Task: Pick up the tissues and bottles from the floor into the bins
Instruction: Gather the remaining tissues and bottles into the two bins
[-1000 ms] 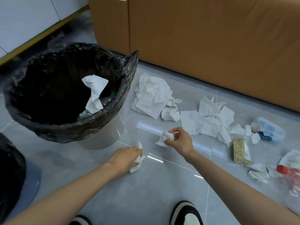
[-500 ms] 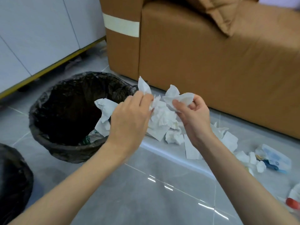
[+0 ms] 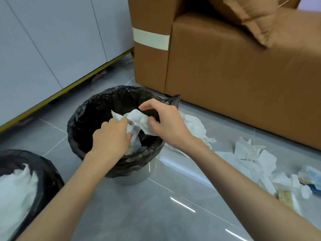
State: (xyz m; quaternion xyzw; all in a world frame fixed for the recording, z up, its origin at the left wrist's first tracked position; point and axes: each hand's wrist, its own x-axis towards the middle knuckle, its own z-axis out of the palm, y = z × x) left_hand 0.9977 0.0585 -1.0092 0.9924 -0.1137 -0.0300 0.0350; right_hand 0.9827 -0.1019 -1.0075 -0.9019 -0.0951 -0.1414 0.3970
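The brown sofa (image 3: 243, 75) now fills the upper right of the view rather than only its base, because the view has risen from the grey floor (image 3: 139, 214), where both hands were pinching scraps a second ago. The black-lined bin (image 3: 83, 119), earlier off to the left, now sits directly beneath the hands, and a second bin (image 3: 52, 171) already holding white paper shows at the lower left. The scattered tissues (image 3: 250, 153) remain spread along the floor to the right, near the sofa, with some packets among them; no bottle is in view. The left hand (image 3: 111, 138) is curled around one end of the gathered tissue wad (image 3: 139, 119), and the right hand (image 3: 166, 124) pinches the other end between thumb and fingers. The wad hangs over the bin's mouth, inside the rim line. This batch looks ready to be dropped, but most of the litter is still to be collected.
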